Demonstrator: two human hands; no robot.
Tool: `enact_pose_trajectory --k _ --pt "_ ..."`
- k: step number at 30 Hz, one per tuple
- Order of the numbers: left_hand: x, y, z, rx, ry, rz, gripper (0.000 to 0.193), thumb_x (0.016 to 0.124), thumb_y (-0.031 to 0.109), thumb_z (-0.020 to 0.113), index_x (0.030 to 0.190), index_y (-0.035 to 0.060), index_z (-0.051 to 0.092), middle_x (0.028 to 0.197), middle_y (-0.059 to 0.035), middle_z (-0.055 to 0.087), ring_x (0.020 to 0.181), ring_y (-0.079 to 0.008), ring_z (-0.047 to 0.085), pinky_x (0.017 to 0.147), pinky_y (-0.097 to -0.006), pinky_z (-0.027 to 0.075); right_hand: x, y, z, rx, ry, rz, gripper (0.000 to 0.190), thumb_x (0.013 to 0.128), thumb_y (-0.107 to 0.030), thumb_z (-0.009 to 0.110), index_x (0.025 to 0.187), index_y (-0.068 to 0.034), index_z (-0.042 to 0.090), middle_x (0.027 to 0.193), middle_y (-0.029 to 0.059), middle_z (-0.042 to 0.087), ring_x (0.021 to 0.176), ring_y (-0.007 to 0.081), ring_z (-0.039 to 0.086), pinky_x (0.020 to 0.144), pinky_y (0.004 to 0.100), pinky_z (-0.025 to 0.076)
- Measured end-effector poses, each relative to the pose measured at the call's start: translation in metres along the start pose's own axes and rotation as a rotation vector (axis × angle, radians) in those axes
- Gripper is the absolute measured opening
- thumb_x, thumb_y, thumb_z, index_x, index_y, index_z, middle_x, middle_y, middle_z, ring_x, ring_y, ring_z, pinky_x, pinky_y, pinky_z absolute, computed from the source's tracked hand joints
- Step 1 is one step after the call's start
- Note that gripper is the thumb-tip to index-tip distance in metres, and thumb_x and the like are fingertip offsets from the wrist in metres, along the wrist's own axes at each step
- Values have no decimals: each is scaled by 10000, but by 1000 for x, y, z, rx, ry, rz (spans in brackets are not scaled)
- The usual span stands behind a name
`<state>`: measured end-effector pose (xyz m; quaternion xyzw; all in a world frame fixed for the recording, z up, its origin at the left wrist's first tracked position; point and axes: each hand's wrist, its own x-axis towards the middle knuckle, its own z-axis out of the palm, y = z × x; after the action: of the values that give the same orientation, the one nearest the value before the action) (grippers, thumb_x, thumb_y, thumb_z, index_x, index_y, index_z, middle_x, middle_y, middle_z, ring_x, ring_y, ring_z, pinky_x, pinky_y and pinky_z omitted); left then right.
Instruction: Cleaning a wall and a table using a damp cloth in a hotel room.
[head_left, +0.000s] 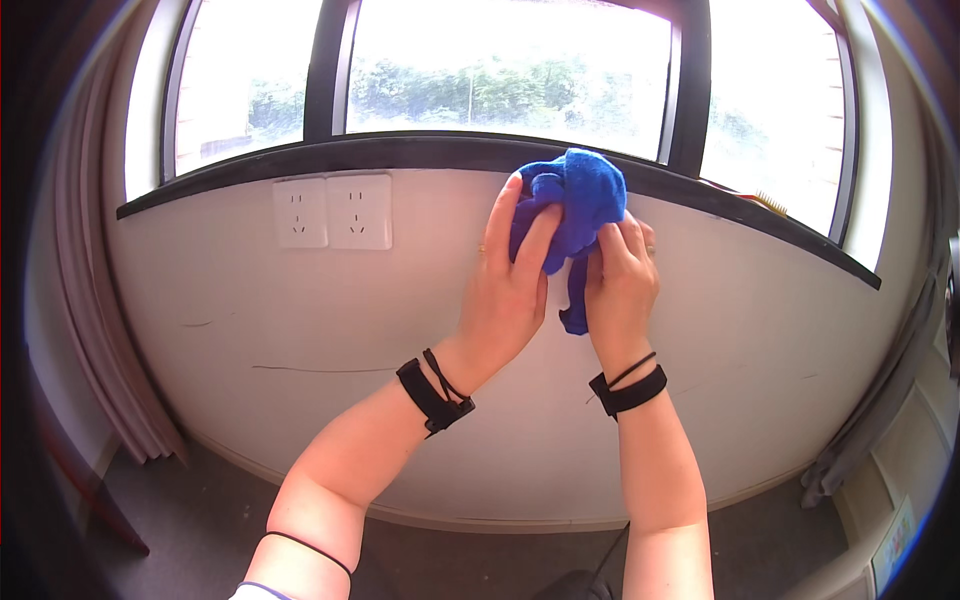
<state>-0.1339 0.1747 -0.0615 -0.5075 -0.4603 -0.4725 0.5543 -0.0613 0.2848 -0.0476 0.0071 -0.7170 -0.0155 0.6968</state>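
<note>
A crumpled blue cloth (589, 191) is bunched up between my two hands, in front of the dark window sill (442, 152). My left hand (510, 277) grips it from the left, fingers spread over its folds. From the lower right my right hand (622, 270) holds it, and a loose strip of the cloth hangs down beside that palm. Part of the right fingers is hidden by the fabric. Both wrists wear black straps.
White wall sockets (334, 212) sit below the sill on the left. A brush with yellowish bristles (765, 202) lies on the sill at right. Curtains hang at the left (97, 262) and right (877, 397). Dark window frames (688, 82) rise behind the sill.
</note>
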Motion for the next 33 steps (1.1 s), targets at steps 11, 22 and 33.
enact_pose_trajectory --k 11,22,33 --pt "-42 -36 -24 272 -270 38 579 586 -27 660 1147 23 523 1286 -147 426 1120 -340 424 927 -447 384 -55 -11 49 -74 -141 -97 342 748 40 512 1088 15 539 1363 117 387 1276 298 330 909 443 350" --pt "-131 -26 -78 131 -488 -229 463 609 -125 549 1061 -28 544 1188 -146 467 1101 -340 450 912 -405 412 -148 -15 33 198 -417 -169 417 670 57 574 1068 -66 578 1258 64 498 1143 244 470 790 359 405" --pt "0 -65 -56 259 102 -187 393 689 -89 567 1055 53 542 1134 -133 467 1001 -333 520 799 -386 467 -14 -32 30 172 -20 190 281 696 86 554 926 -67 606 1013 103 526 868 284 574 712 372 483"
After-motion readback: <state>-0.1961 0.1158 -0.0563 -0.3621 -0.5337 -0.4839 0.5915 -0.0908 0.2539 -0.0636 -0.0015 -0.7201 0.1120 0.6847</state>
